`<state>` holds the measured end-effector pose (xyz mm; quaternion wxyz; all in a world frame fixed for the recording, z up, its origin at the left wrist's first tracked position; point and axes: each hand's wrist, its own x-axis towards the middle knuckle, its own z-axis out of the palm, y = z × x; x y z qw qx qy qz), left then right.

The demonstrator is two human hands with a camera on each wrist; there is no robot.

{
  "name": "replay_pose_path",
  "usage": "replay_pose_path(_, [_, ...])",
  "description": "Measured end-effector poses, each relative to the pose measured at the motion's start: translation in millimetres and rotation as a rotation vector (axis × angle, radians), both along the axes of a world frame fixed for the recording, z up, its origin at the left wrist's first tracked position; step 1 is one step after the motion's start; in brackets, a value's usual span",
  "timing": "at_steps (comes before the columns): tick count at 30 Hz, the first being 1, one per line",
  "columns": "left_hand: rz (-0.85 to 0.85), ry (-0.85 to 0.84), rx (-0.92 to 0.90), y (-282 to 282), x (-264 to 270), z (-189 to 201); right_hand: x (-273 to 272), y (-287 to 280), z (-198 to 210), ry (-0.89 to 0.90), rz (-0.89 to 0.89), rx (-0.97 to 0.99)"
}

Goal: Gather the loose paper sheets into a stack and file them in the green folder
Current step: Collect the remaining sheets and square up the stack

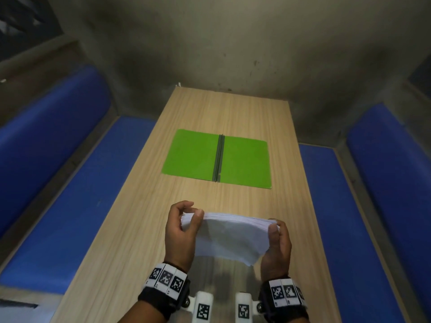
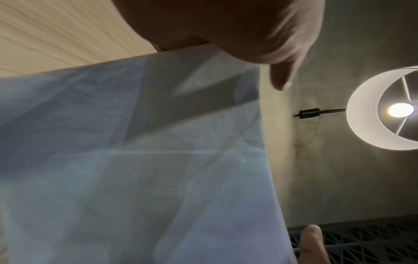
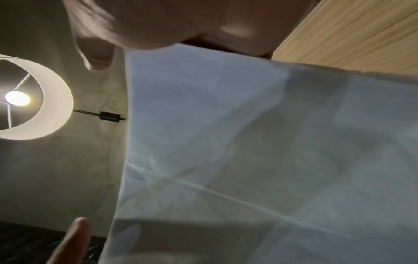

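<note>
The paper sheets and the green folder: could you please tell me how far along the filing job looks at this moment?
Gathering looks done: no loose sheets show on the table, and the paper stack is held together. In hand: the left hand and right hand grip its two ends above the table. Left to do: the green folder lies open and bare, so the stack is not yet filed, and the folder may then need closing.

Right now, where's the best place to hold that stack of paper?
By its two short ends, one hand from each side, as the left hand and right hand hold the paper stack: it bows, so end support probably keeps sheets together.
</note>
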<state>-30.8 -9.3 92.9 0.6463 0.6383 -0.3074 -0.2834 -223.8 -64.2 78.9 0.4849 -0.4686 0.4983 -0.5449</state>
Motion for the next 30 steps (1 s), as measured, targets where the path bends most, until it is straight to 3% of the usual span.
replay_pose_path(3, [-0.111,0.027,-0.009,6.8,6.9,-13.6,3.8,-4.2,4.5,0.021,-0.057,0.02])
replay_pose_path(7, [-0.359,0.13,0.07,8.5,23.0,-38.8,2.1,-10.4,-1.6,-0.011,0.048,-0.003])
replay_pose_path(11, [-0.432,-0.024,0.25,-0.4,43.6,-52.5,-13.5,-13.7,-8.2,0.106,0.291,0.014])
replay_pose_path(15, [-0.517,-0.098,0.327,-7.6,43.7,-58.1,-8.6,-13.5,-10.8,0.222,0.444,0.342])
replay_pose_path(21, [-0.466,-0.072,0.342,-8.5,42.7,-60.8,-11.2,-19.7,-11.9,0.285,0.271,0.128])
replay_pose_path(30, [-0.44,0.025,0.35,-10.7,31.9,-66.4,-5.1,-16.4,-28.4,0.329,0.204,0.237])
